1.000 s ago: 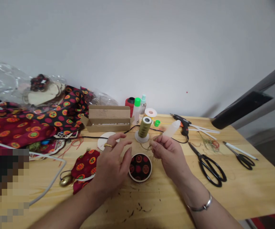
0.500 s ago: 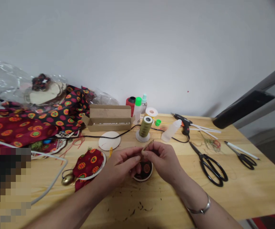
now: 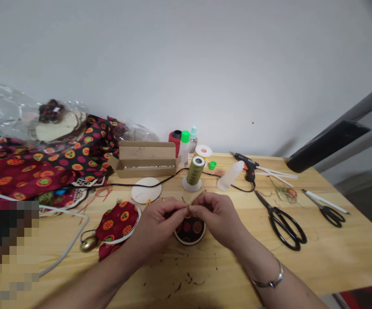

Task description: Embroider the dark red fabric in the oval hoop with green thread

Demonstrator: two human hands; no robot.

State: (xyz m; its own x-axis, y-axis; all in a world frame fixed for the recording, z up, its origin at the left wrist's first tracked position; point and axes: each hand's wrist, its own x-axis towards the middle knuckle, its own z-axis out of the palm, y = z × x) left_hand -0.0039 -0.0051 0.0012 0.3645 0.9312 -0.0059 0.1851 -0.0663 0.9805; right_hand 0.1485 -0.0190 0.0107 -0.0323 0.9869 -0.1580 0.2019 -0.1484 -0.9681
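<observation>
My left hand (image 3: 163, 221) and my right hand (image 3: 220, 219) meet fingertip to fingertip, both pinched on a thin olive-brown cord (image 3: 201, 194), whose ends stick up above the fingers. Just below them lies a round piece covered in dark patterned fabric (image 3: 190, 232) with a pale rim. Its upper edge is hidden behind my fingers, so I cannot tell whether the cord is joined to it. Beyond my hands stands an olive thread spool (image 3: 195, 172). Left of my left hand is a red patterned fabric disc (image 3: 118, 222) with a brass bell (image 3: 89, 242) beside it.
Large black scissors (image 3: 284, 221), smaller scissors (image 3: 330, 214) and a glue gun (image 3: 245, 163) lie to the right. A white bottle (image 3: 230, 176), an open cardboard box (image 3: 145, 165) and a pale disc (image 3: 146, 191) sit further back. Patterned cloth (image 3: 18, 174) heaps at the left.
My left hand has drawn its fingers upward to meet my right fingertips on the cord. More of the dark fabric piece shows beneath them. The view has shifted slightly.
</observation>
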